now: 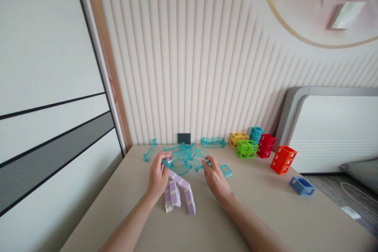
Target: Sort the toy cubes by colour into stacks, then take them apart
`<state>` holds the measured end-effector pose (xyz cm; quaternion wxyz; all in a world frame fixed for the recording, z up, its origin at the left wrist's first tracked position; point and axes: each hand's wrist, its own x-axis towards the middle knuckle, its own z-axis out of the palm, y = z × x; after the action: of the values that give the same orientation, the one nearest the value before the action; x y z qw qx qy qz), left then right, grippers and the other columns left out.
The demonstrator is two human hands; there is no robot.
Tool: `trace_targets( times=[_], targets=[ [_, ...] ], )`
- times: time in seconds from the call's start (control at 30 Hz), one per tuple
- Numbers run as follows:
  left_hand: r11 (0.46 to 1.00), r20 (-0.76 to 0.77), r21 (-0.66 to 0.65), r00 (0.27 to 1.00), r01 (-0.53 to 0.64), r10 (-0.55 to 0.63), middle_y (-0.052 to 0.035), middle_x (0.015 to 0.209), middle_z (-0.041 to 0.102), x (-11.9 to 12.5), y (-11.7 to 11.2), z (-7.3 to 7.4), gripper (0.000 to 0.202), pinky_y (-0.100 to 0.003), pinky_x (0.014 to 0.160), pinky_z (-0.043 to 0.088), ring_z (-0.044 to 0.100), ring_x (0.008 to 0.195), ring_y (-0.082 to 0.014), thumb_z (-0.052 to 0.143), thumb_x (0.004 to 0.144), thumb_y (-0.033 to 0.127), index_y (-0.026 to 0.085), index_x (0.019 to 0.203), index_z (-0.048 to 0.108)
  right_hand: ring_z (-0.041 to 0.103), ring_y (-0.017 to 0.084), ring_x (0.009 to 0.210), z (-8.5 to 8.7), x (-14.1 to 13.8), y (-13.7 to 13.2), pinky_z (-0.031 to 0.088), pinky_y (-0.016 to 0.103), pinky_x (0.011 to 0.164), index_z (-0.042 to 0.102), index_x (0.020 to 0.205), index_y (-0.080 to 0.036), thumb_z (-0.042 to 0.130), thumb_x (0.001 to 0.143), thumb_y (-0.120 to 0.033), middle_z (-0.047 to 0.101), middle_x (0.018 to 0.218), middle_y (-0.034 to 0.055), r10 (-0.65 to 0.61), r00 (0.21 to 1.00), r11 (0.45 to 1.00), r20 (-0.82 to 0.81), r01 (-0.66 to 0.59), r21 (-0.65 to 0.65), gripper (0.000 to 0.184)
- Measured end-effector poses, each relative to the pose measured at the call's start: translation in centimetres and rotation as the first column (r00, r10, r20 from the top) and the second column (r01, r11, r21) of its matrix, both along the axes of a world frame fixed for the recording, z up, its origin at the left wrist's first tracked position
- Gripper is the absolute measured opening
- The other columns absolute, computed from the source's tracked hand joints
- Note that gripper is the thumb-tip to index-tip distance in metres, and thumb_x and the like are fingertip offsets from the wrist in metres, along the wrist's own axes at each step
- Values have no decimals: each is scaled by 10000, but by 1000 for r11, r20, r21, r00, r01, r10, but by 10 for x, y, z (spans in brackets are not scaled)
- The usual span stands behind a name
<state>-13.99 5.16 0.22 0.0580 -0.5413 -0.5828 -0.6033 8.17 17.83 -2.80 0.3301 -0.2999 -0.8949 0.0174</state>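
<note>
No lettering, number or sign can be read.

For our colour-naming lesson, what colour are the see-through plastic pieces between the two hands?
The see-through plastic pieces are teal, best seen in the head view.

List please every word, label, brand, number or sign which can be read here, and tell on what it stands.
None can be read.
Teal pieces: no legible lettering.
Purple blocks: pale bands, no legible text.
Blue block and the other coloured blocks: no readable lettering.
Dark wall socket: any marking is too small to read.
Round wall panel: drawn shapes, no readable words.
</note>
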Motion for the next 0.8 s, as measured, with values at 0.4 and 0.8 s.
trace_targets(
  times=[0.4,0.8],
  targets=[
    [997,24,-32,998,66,-66,-82,1114,682,8,-3,-3,332,-370,918,541,648,1112,-216,434,783,38,220,1015,588,668,208,967,6,0,-8,563,369,869,608,952,-200,429,936,-121,507,1277,137,1,990,997,-142,-12,-78,197],
    [987,42,-137,996,84,-79,-62,1102,706,20,0,-14,393,-401,941,535,670,1062,-221,454,763,23,238,1057,601,683,231,1052,9,-5,-17,566,399,874,461,1048,-230,548,948,-353,662,1205,174,31,726,906,-687,-310,-287,181]
  ],
)
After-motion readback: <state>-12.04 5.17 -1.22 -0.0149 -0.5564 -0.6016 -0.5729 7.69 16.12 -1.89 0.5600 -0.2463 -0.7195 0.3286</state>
